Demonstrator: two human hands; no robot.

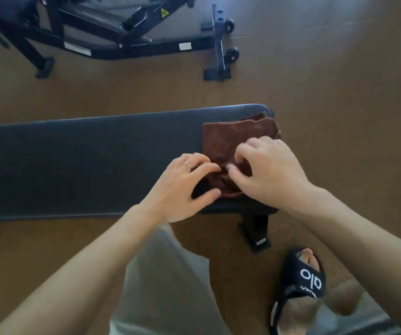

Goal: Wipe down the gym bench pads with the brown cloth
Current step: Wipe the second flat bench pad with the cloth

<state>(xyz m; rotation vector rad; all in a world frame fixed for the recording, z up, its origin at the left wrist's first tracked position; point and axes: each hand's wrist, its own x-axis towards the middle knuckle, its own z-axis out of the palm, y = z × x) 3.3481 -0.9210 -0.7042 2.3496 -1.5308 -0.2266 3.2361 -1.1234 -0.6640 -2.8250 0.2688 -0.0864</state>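
Gathering the brown cloth [238, 139] at the end of the flat bench pad [86, 163], both hands work its near edge: the right hand [264, 170] pinches a fold, while the left hand [182, 184], curled beside it, seems to be bunching the fabric, likely to make a wad for wiping. Left of the hands, bare pad stretches away unobstructed. Beyond them stands an adjustable bench frame [122, 37]; a black slide sandal [303, 281] lies under the right forearm.
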